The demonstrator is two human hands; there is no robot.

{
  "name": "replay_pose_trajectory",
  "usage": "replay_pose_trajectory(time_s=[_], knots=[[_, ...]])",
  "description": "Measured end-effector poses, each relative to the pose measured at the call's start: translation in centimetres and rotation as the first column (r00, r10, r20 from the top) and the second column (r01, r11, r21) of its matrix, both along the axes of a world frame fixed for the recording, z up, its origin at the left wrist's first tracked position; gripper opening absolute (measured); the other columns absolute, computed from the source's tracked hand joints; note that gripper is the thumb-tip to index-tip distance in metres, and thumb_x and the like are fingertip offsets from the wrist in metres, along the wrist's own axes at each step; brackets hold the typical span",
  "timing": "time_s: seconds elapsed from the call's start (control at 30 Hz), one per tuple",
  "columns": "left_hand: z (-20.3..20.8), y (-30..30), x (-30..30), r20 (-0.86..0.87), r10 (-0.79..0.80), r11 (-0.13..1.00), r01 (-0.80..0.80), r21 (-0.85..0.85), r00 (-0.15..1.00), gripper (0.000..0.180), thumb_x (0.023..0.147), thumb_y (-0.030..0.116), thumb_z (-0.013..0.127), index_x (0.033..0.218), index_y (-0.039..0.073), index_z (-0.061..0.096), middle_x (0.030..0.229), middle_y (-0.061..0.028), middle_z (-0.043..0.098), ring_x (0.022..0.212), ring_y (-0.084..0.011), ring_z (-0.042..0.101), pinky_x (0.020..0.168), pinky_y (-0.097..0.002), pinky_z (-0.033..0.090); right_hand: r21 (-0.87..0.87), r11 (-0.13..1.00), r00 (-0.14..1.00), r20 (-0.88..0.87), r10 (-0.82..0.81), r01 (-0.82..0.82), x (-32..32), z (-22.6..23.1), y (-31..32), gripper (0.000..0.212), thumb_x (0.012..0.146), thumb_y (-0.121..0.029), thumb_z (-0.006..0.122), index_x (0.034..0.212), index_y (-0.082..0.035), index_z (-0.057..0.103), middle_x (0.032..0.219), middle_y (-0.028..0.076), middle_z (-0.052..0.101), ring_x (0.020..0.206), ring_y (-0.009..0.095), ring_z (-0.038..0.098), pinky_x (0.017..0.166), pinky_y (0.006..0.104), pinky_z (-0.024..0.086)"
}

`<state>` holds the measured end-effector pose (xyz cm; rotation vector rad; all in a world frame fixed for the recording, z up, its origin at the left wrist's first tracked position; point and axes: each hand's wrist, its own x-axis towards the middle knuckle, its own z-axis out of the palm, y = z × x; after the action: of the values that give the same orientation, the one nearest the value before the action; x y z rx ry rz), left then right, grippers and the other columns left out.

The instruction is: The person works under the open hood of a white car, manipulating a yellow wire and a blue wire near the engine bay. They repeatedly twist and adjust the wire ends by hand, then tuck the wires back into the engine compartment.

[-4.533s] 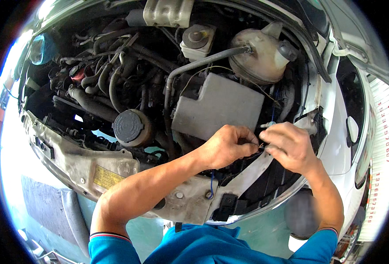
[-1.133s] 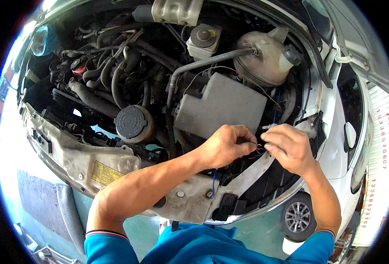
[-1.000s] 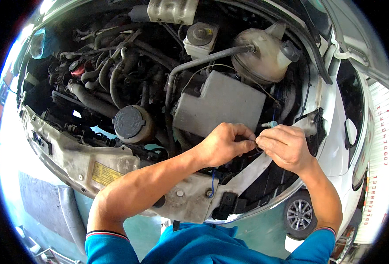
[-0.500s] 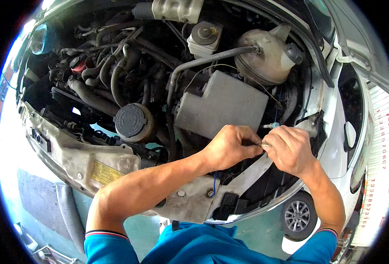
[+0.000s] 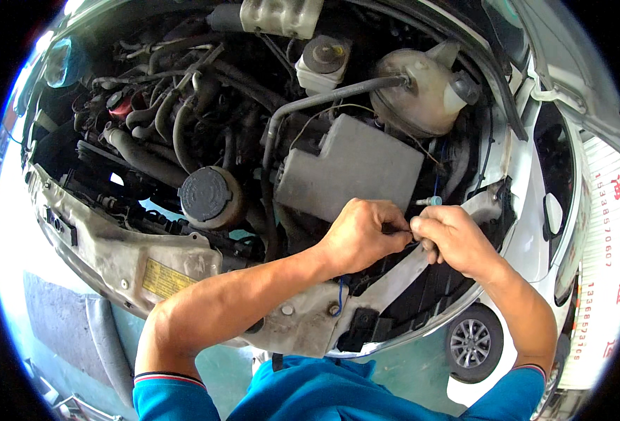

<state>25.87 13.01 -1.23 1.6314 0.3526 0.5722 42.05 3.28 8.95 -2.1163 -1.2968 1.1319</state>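
My left hand (image 5: 363, 238) is pinched, thumb against forefinger, over the front of the engine bay. My right hand (image 5: 456, 240) meets it fingertip to fingertip, its thumb pressed on the curled fingers. Whatever lies between the fingertips is too small and hidden to name; a thin dark strand seems to show there. Just beyond my right hand is a small light-blue plug-like piece (image 5: 433, 201) with a blue wire rising from it. A flat grey box cover (image 5: 355, 168) lies beyond my left hand.
A round coolant tank (image 5: 422, 91) and a grey hose (image 5: 324, 97) sit behind the box. A black-capped reservoir (image 5: 208, 196) stands left, near the pale front crossmember (image 5: 176, 256). A blue wire loop (image 5: 339, 298) hangs near my left forearm. The white fender (image 5: 528, 231) borders the right.
My right hand has turned and shifted slightly left, its thumb now across the top near my left fingertips. My left hand stays pinched in nearly the same place. The whole view has shifted slightly.
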Motion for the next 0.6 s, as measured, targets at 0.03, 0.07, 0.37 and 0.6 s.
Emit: replay_pose_trajectory(time_s=[0.03,0.07,0.37,0.6], knots=[[-0.1,0.1,0.1,0.011,-0.016,1.000,0.016,-0.023,1.000,0.017,0.087,0.013,0.080,0.094,-0.002,0.076,0.090,-0.0100,0.074,0.080,-0.0148,0.067,0.073,-0.0325,0.055,0.022,0.999,0.999,-0.010,0.032,-0.032,0.2,0.4,-0.2,0.026,0.097,-0.021,0.065,0.085,0.002,0.065,0.069,0.012,0.063,0.063,0.017,0.064,0.060,0.0336,0.052],[-0.2,0.1,0.0,0.020,-0.028,0.998,0.029,-0.049,0.999,0.017,0.087,0.013,0.079,0.094,-0.003,0.076,0.090,-0.0099,0.074,0.079,-0.0147,0.067,0.073,-0.0325,0.055,0.040,0.997,0.997,-0.023,0.069,-0.068,0.5,0.7,-0.3,0.024,0.098,-0.020,0.065,0.086,0.002,0.065,0.070,0.012,0.064,0.065,0.016,0.065,0.062,0.0336,0.053],[0.5,0.5,-0.1,-0.059,-0.109,0.984,0.099,-0.145,0.992,0.018,0.091,0.013,0.077,0.098,-0.003,0.077,0.092,-0.0076,0.073,0.082,-0.0116,0.066,0.076,-0.0300,0.055,0.315,0.382,0.446,0.832,0.330,-0.869,2.4,0.0,0.7,0.024,0.072,-0.009,0.082,0.093,-0.005,0.071,0.087,0.006,0.068,0.076,0.023,0.068,0.060,0.0344,0.054],[0.1,0.4,0.1,-0.014,-0.041,0.999,0.040,-0.030,0.999,0.017,0.089,0.013,0.077,0.097,-0.003,0.076,0.089,-0.0090,0.073,0.081,-0.0140,0.066,0.074,-0.0308,0.055,0.347,0.519,0.535,0.800,0.271,-0.781,1.6,-1.1,0.5,0.013,0.079,-0.010,0.072,0.078,-0.004,0.061,0.075,0.008,0.063,0.064,0.027,0.063,0.056,0.0390,0.050]])
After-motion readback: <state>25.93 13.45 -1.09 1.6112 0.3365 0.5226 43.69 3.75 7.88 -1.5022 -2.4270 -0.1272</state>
